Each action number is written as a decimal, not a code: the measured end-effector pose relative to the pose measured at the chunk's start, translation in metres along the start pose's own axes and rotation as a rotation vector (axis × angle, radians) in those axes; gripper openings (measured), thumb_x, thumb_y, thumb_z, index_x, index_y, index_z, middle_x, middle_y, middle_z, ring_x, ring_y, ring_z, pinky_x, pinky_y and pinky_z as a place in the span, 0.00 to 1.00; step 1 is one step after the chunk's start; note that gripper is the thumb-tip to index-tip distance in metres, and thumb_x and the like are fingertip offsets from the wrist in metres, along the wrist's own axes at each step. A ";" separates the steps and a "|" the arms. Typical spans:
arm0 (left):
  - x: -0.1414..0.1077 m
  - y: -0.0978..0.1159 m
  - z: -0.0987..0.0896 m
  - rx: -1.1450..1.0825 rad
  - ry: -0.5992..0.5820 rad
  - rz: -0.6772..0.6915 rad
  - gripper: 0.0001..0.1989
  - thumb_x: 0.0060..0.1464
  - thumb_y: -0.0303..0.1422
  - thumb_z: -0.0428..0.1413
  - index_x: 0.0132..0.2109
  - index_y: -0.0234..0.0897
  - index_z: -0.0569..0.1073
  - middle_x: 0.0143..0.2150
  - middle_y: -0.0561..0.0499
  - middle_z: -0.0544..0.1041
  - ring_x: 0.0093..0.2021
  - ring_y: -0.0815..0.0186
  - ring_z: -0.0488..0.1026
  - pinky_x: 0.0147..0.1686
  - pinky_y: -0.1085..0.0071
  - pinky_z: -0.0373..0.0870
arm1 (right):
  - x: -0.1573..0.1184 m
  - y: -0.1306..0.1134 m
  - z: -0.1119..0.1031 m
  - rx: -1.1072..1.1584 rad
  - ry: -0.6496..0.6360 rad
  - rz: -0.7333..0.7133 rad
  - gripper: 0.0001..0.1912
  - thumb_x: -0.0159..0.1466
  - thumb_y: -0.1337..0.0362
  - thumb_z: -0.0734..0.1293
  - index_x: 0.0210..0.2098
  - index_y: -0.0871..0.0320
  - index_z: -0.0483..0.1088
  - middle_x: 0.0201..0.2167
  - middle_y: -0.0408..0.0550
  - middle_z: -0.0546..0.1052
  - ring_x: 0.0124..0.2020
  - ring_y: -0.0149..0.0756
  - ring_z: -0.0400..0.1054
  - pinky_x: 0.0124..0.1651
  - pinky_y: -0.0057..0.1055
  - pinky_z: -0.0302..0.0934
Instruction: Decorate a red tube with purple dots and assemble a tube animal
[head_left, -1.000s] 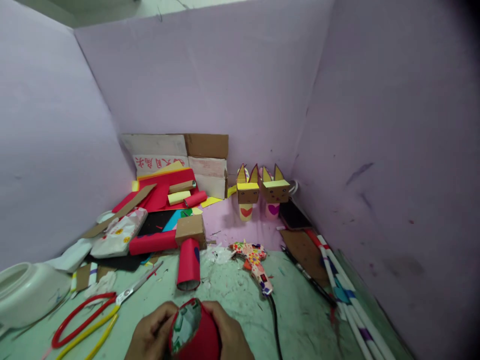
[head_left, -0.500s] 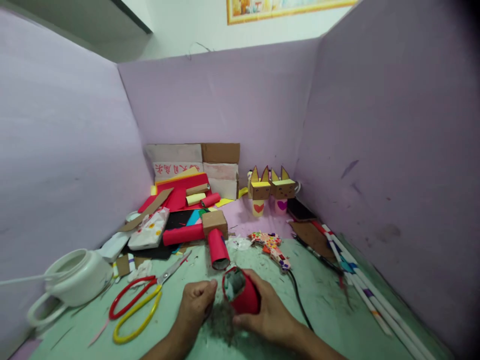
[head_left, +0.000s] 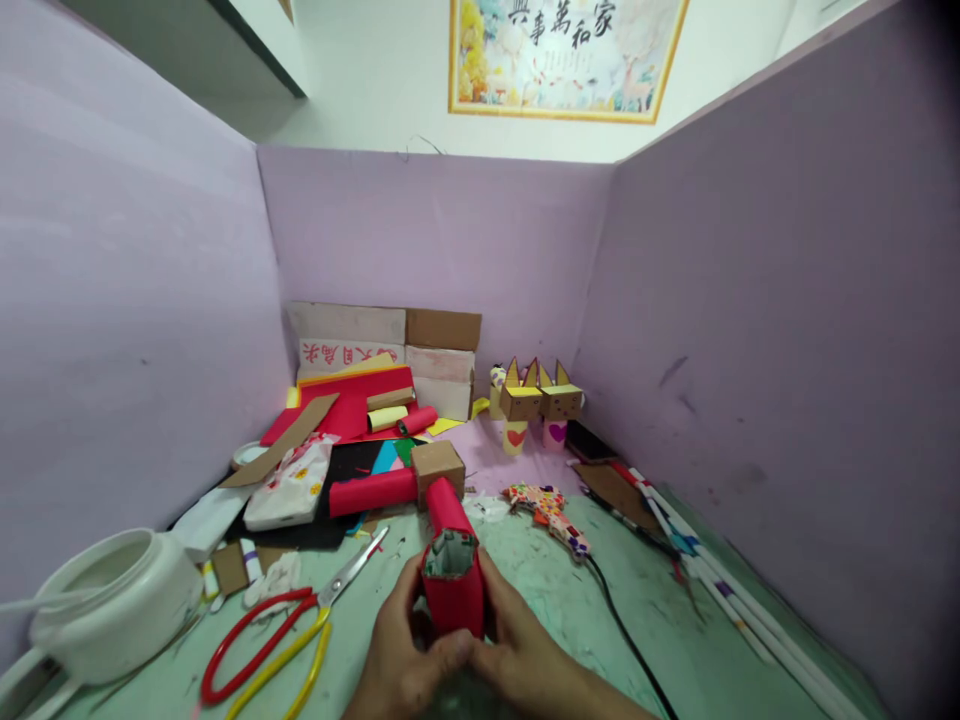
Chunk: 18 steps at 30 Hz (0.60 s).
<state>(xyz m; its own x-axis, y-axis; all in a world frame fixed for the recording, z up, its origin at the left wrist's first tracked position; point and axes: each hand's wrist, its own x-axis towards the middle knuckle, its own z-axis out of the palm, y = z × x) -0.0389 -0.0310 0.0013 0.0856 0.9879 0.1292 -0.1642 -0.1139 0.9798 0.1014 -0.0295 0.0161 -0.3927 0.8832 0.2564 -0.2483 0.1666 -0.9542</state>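
Observation:
My left hand (head_left: 405,645) and my right hand (head_left: 517,640) are closed around the sides of a red paper-covered tube (head_left: 456,603), one on each side. Its open end tilts up and away from me and shows a greenish-grey crumpled inside. Just beyond it lies another red tube (head_left: 448,508), partly hidden behind the held one. A small brown cardboard box (head_left: 439,466) sits at that tube's far end, with one more red tube (head_left: 373,494) lying to its left. Scissors (head_left: 322,600) with red and yellow handles lie open to the left of my left hand.
A hot glue gun (head_left: 551,515) with a patterned cover lies at right, its black cable running toward me. A white pot (head_left: 112,600) stands at left. Two cardboard-headed figures (head_left: 517,405) stand at the back. Long white sticks (head_left: 705,570) line the right side; red paper (head_left: 345,415) is piled back left.
My left hand, a loose fist before, has come to the tube and now grips its left side. The tube has shifted slightly left and turned more upright. The view has tilted upward.

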 end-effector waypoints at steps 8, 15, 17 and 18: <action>0.001 0.012 0.006 -0.149 0.022 0.000 0.35 0.29 0.45 0.72 0.46 0.32 0.78 0.41 0.39 0.82 0.39 0.48 0.78 0.39 0.62 0.75 | 0.000 -0.006 -0.003 -0.152 -0.064 -0.023 0.41 0.55 0.55 0.76 0.64 0.55 0.60 0.61 0.56 0.66 0.62 0.49 0.61 0.65 0.45 0.53; 0.014 0.021 -0.014 -0.118 0.353 -0.024 0.27 0.31 0.43 0.71 0.38 0.31 0.78 0.33 0.45 0.82 0.34 0.56 0.78 0.38 0.66 0.74 | 0.026 -0.042 -0.048 -0.345 0.283 0.111 0.31 0.49 0.56 0.77 0.51 0.57 0.72 0.52 0.56 0.75 0.50 0.47 0.71 0.52 0.44 0.66; 0.022 0.022 -0.020 -0.184 0.398 -0.069 0.29 0.29 0.39 0.72 0.41 0.31 0.77 0.32 0.47 0.82 0.35 0.57 0.77 0.38 0.67 0.73 | 0.044 -0.045 -0.060 -0.312 0.481 0.311 0.22 0.52 0.56 0.75 0.44 0.58 0.73 0.46 0.53 0.76 0.45 0.41 0.72 0.46 0.36 0.67; 0.025 0.022 -0.022 -0.225 0.409 -0.097 0.31 0.27 0.37 0.73 0.42 0.31 0.77 0.31 0.48 0.82 0.36 0.57 0.77 0.39 0.68 0.73 | 0.053 -0.043 -0.063 -0.297 0.482 0.370 0.18 0.54 0.55 0.74 0.40 0.59 0.73 0.42 0.52 0.77 0.41 0.39 0.73 0.41 0.33 0.68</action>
<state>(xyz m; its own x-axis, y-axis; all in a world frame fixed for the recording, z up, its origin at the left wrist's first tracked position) -0.0618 -0.0067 0.0233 -0.2752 0.9584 -0.0756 -0.3867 -0.0384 0.9214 0.1468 0.0379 0.0610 0.0510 0.9906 -0.1268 0.1074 -0.1316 -0.9855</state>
